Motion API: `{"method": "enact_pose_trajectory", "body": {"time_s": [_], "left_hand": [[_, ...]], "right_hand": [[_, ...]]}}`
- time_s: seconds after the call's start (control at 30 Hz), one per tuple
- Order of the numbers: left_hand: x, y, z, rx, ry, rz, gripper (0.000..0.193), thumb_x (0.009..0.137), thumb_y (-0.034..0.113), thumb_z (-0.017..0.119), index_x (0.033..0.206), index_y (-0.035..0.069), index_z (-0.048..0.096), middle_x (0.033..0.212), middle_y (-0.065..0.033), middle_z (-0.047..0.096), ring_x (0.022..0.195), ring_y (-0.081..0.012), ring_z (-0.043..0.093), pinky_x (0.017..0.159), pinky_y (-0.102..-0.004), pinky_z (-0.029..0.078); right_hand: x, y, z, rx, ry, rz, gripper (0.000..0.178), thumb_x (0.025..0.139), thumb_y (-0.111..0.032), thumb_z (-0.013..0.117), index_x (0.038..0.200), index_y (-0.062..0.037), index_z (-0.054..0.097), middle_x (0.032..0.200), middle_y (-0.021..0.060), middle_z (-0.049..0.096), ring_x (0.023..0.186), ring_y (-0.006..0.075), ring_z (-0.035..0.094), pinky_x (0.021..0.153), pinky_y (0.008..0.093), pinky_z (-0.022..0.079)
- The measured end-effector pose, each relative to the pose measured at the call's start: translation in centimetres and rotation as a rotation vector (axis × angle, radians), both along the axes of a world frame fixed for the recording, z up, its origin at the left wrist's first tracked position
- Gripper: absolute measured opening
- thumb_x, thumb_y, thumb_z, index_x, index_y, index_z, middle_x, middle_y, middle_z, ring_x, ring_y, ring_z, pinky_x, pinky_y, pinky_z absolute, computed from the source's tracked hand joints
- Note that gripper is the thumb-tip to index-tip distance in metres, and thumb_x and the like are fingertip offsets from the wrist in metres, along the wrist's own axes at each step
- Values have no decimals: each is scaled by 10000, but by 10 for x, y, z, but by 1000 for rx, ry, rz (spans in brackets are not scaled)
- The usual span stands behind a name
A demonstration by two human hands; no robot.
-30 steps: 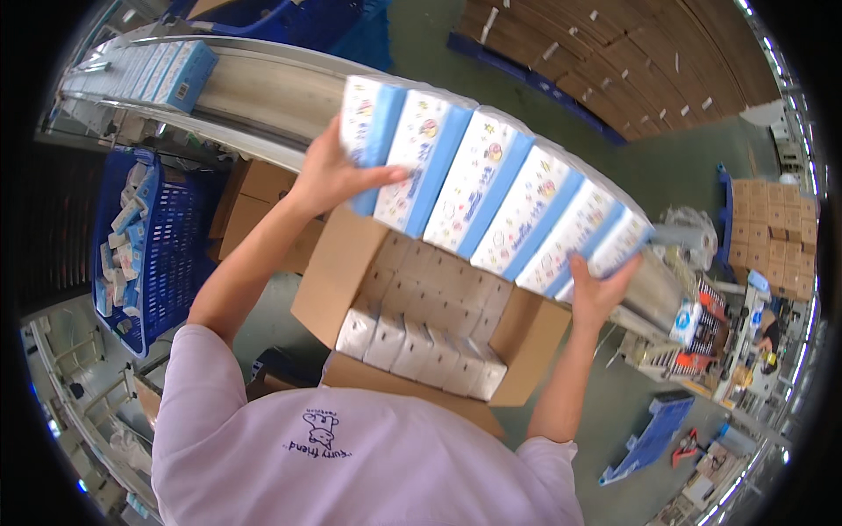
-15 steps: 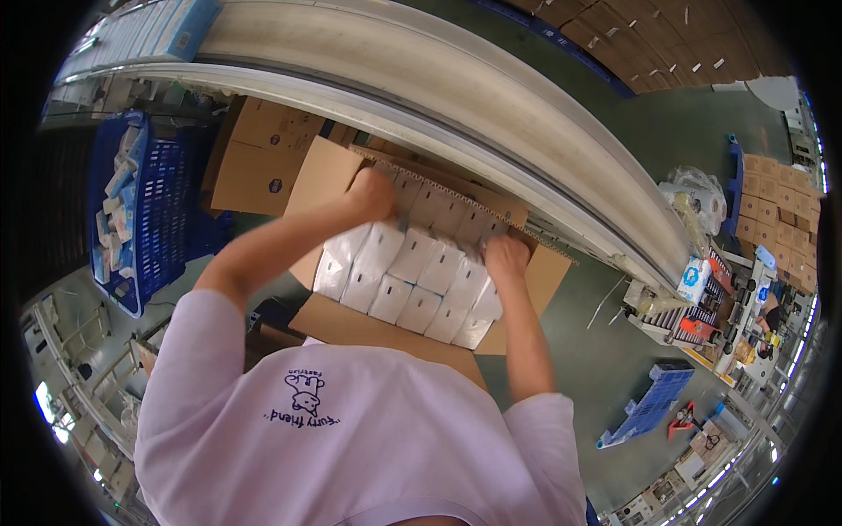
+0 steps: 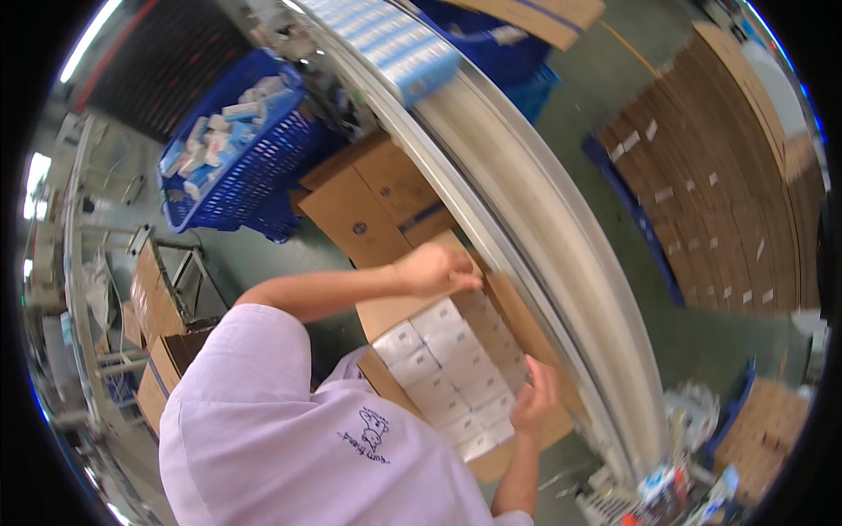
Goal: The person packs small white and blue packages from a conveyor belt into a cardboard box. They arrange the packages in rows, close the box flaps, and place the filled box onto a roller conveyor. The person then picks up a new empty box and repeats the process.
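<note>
An open cardboard box (image 3: 382,317) stands below my hands, its flaps folded outward. Rows of white plastic-wrapped packs (image 3: 445,364) fill it; the row nearest the conveyor lies in shade. Over the box's upper left corner is my left hand (image 3: 438,269), its fingers curled in, with nothing visible in them. My right hand (image 3: 537,399) is at the opposite end of the box, beside the packs, slightly blurred, its fingers extended and apart.
A conveyor (image 3: 561,228) runs diagonally past the box, carrying blue-and-white packs (image 3: 395,48). Closed cartons (image 3: 368,210) and a blue basket (image 3: 263,167) of small packs stand at the upper left. Stacked flat cardboard (image 3: 702,193) rests on a blue pallet at the right.
My view has turned, so the box now appears lower right and angled. My hands have come up from the packs at the two ends, and the right fingers have spread.
</note>
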State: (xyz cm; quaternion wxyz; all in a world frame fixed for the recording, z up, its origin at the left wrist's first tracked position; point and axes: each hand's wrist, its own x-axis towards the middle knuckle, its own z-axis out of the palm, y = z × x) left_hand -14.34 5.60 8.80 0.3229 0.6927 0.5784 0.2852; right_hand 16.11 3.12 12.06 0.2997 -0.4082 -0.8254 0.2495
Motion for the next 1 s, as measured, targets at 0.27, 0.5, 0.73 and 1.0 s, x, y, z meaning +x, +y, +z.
{"method": "enact_pose_trajectory", "body": {"time_s": [0.27, 0.5, 0.73, 1.0], "left_hand": [[-319, 111, 65, 536, 665, 774, 171, 790, 215, 593, 882, 75, 628, 968, -116, 584, 930, -308, 549, 788, -387, 452], [-417, 173, 55, -10, 757, 908, 732, 785, 644, 479, 1206, 46, 518, 1212, -164, 514, 1126, -297, 496, 914, -394, 416], [-399, 227, 55, -111, 686, 949, 949, 577, 770, 583, 1192, 49, 530, 1156, -164, 561, 1073, -280, 546, 883, -364, 448], [-209, 224, 66, -402, 281, 173, 859, 568, 602, 749, 1105, -29, 525, 1008, -200, 621, 947, -283, 612, 858, -335, 467]], "right_hand": [[-34, 153, -13, -110, 7, -296, 224, 900, -158, 480, 954, 16, 612, 838, 135, 626, 703, 229, 595, 636, 326, 459], [-44, 158, -23, -90, -288, -172, 112, 843, -121, 557, 854, -27, 617, 748, 125, 613, 661, 288, 589, 595, 363, 457], [-35, 153, -27, -28, -442, -181, 93, 827, -101, 565, 797, -22, 603, 714, 132, 596, 654, 306, 578, 581, 391, 450], [-51, 146, -35, -256, 88, -318, 421, 893, -247, 520, 1242, -22, 447, 1060, 152, 611, 915, 267, 600, 808, 346, 452]]}}
